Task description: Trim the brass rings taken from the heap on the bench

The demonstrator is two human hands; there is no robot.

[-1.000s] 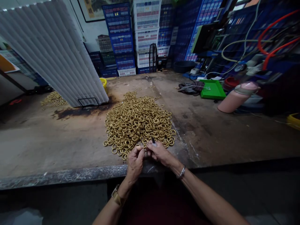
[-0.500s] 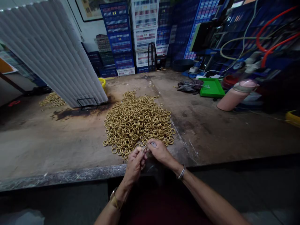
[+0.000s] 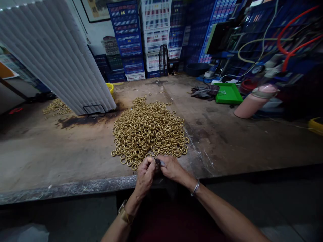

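A heap of brass-coloured rings (image 3: 148,129) lies on the worktable, with my two hands close together at its near edge. My left hand (image 3: 144,174) is closed in a pinch; whatever it grips is too small and covered to make out. In my closed right hand (image 3: 173,169) is a small grey object with a dark end (image 3: 159,162), its dark end pointing at the left fingertips. Its exact kind does not show. The fingertips of both hands nearly meet.
A tall ribbed white panel (image 3: 58,60) leans in a black wire stand (image 3: 94,110) to the left, beside more rings (image 3: 57,107). On the right are a green tray (image 3: 228,94), a dark cloth (image 3: 205,92) and a pink bottle (image 3: 252,105). Stacked crates (image 3: 156,37) stand behind.
My right hand has lowered slightly and turned, bringing the grey object's dark end to my left fingertips. My left hand stays almost in place, its fingers curled tighter. The heap looks the same.
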